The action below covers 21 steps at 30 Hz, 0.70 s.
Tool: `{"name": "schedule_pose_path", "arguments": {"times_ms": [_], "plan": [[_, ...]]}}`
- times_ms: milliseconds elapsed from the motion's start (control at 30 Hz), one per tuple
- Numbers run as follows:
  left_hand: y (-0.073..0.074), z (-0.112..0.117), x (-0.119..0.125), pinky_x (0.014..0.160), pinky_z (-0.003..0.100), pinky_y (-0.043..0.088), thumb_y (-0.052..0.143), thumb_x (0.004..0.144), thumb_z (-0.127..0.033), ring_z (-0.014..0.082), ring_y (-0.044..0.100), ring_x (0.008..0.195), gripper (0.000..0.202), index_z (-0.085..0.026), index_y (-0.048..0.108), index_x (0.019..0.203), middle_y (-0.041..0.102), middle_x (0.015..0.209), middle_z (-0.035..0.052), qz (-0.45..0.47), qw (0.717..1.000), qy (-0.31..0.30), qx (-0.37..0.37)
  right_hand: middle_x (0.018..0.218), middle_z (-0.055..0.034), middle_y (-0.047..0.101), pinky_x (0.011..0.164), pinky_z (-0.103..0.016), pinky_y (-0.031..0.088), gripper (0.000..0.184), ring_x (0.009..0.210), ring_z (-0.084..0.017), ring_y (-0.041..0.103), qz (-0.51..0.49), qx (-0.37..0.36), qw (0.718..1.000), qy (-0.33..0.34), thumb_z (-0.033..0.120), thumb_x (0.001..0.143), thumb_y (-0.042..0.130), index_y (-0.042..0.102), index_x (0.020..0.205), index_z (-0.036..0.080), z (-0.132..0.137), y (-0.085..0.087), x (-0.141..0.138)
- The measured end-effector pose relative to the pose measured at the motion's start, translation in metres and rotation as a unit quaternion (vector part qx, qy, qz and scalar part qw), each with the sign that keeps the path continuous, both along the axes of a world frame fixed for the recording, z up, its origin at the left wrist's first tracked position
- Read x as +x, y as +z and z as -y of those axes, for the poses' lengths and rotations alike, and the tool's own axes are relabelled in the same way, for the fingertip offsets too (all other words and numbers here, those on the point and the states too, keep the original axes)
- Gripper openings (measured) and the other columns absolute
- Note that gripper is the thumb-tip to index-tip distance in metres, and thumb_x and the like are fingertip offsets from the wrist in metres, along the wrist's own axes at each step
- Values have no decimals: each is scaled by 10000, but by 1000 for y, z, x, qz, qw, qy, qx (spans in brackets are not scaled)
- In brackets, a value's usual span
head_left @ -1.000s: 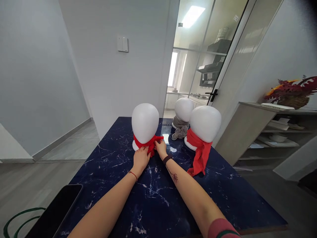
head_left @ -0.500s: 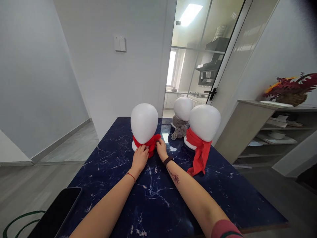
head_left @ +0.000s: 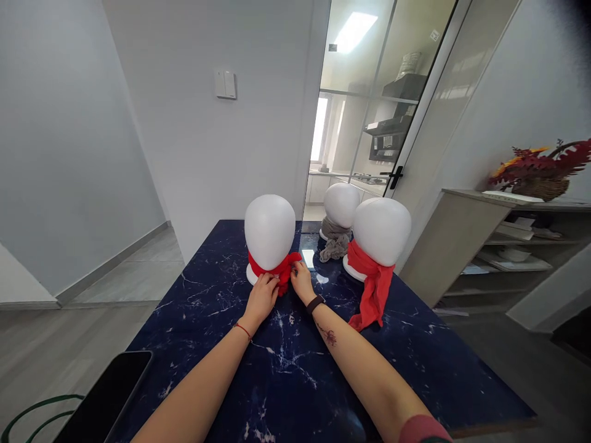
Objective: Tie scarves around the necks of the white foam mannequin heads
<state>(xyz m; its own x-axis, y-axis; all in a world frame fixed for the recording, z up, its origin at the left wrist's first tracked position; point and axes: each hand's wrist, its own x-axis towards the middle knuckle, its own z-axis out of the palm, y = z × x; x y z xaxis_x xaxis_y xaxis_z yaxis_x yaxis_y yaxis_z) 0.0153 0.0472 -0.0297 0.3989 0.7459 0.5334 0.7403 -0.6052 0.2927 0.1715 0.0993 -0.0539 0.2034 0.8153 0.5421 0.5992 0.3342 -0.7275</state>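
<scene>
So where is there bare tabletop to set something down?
Bare tabletop runs from the right forearm to its right edge; patches lie between left forearm and phone and between the forearms. It's crowded where left hand and right hand touch the red scarf on one head, and where two scarfed heads stand close.

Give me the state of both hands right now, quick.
Left hand: partly curled on the red cloth scarf around the leftmost white egg-shaped head form; grip cannot be told.
Right hand: curled at the same scarf; grip cannot be told.
</scene>
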Motion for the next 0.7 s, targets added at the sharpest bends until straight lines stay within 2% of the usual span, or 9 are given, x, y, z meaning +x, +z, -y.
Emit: {"name": "schedule_pose_path", "arguments": {"times_ms": [167, 300, 500, 600, 700], "plan": [[1, -1, -1, 917, 391, 450, 467, 869, -160, 201, 508, 1022, 254, -208, 605, 1077, 574, 1049, 71, -3, 1000, -2, -4, 932, -49, 561, 806, -300, 447, 281, 839, -169, 553, -5, 14, 1000, -19, 81, 723, 416, 602, 903, 189, 11, 10, 0], [2, -1, 0, 902, 368, 455, 450, 881, -155, 195, 518, 1018, 249, -206, 621, 1054, 597, 1051, 59, -11, 1000, -8, -2, 972, -44, 567, 854, -303, 441, 272, 931, -172, 550, 20, 33, 999, 3, 90, 723, 433, 629, 871, 209, 21, 16, -4], [5, 1, 1, 863, 325, 471, 461, 877, -147, 172, 535, 957, 207, -196, 634, 979, 621, 975, 52, -11, 1000, -10, 11, 973, -30, 576, 791, -290, 460, 199, 841, -159, 571, 29, -28, 999, -5, 191, 733, 523, 645, 888, 217, 28, 17, -5], [6, 1, 0, 865, 327, 472, 459, 868, -132, 172, 539, 958, 208, -201, 635, 955, 625, 973, 51, 5, 1000, -6, 3, 932, -25, 602, 795, -280, 456, 168, 813, -153, 580, -23, -19, 1000, 9, 188, 740, 518, 653, 835, 217, 24, 15, -1], [6, 2, -1, 882, 345, 465, 480, 829, -107, 183, 538, 959, 205, -197, 633, 933, 620, 957, 52, 27, 1000, 6, -10, 884, -41, 625, 777, -284, 461, 163, 778, -162, 585, -90, -12, 996, -21, 200, 730, 514, 654, 813, 191, 15, 10, 6]]}}
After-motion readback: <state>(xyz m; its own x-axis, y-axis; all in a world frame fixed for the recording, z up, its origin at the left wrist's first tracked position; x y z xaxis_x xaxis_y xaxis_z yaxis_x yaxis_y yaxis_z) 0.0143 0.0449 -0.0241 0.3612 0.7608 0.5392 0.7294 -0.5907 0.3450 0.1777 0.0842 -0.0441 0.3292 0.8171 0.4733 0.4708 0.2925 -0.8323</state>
